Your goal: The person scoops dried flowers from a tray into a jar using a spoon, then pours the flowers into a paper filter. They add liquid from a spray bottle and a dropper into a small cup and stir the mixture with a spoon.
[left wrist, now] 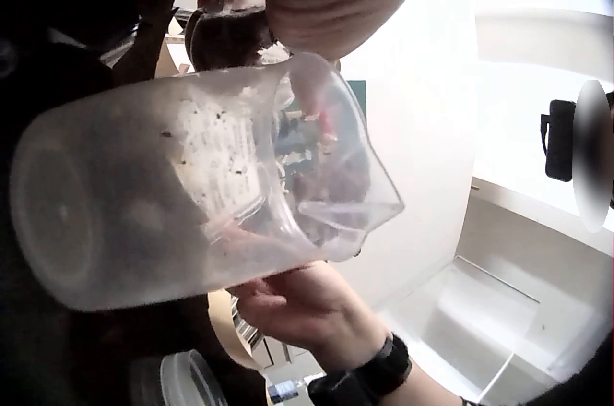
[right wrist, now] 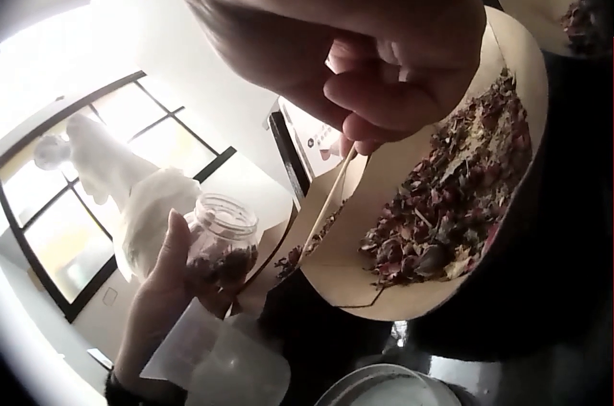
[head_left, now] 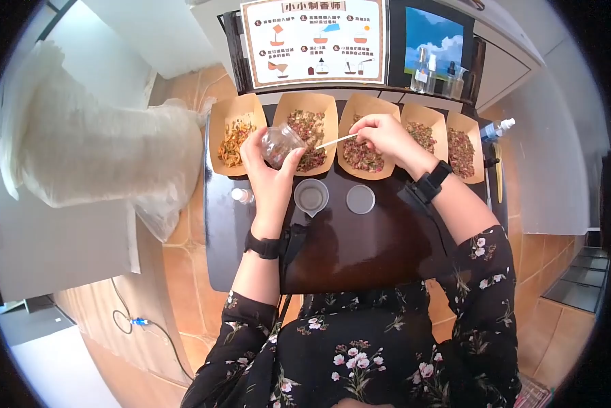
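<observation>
My left hand [head_left: 268, 166] grips a small clear jar [head_left: 279, 144], tilted over the front of the paper trays. Dark dried petals lie inside the jar [right wrist: 223, 260], as the right wrist view shows. My right hand [head_left: 387, 139] pinches a thin pale stick [head_left: 337, 141] between thumb and fingers. Its far end reaches left over the second tray [head_left: 329, 112] of dried petals and buds, close to the jar; its tip is hard to make out. A translucent spouted measuring cup [left wrist: 144, 224] stands below the jar on the table.
Other paper trays of dried flowers [head_left: 234, 139] line the table's back. A round lid [head_left: 360, 199] lies right of the cup, a small white-capped bottle [head_left: 241, 196] left of it. Behind stand an instruction sign [head_left: 315, 41] and several bottles [head_left: 431, 71]. A spray bottle [head_left: 497, 129] lies far right.
</observation>
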The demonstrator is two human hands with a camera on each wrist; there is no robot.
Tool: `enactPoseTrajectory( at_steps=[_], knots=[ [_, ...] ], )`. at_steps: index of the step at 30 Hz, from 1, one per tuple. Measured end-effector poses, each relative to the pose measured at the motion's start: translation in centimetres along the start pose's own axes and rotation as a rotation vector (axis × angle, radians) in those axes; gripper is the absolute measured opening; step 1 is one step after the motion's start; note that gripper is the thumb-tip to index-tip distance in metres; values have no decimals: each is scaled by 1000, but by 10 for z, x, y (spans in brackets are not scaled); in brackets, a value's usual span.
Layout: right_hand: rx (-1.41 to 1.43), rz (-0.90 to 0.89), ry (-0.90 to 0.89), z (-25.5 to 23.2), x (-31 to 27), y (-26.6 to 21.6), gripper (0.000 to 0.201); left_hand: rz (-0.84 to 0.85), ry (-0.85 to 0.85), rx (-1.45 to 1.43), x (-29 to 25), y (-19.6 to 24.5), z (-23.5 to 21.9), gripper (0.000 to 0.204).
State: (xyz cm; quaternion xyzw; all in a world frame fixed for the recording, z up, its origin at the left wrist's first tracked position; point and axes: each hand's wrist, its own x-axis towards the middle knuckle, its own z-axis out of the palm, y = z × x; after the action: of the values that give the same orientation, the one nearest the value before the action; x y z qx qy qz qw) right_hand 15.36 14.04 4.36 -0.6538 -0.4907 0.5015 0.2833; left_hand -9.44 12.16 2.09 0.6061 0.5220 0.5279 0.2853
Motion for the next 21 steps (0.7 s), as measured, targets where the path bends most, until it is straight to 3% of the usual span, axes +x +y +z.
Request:
enactPoseTrajectory(
  at_steps=[2,10,12,16,18,21],
  knots=[
    [88,53,6,-5,-2,-5,19,4,-8,11,1,0,0,69],
    [55,-155,121,-20,-11,-37,16,5,-8,16,2,-1,-1,68],
    [-196,-479,206,-8,-19,-42,14,21,-10,25,1,-4,0,69],
    [-305,-710,215,8,-40,-53,15,35,-20,31,1,-8,1,70],
    [-295,-701,248,3,-43,-55,15,37,-12,37,2,-6,0,70],
    [-468,-547,348,-7,-43,-51,14,34,-3,40,1,-3,-1,70]
  ],
)
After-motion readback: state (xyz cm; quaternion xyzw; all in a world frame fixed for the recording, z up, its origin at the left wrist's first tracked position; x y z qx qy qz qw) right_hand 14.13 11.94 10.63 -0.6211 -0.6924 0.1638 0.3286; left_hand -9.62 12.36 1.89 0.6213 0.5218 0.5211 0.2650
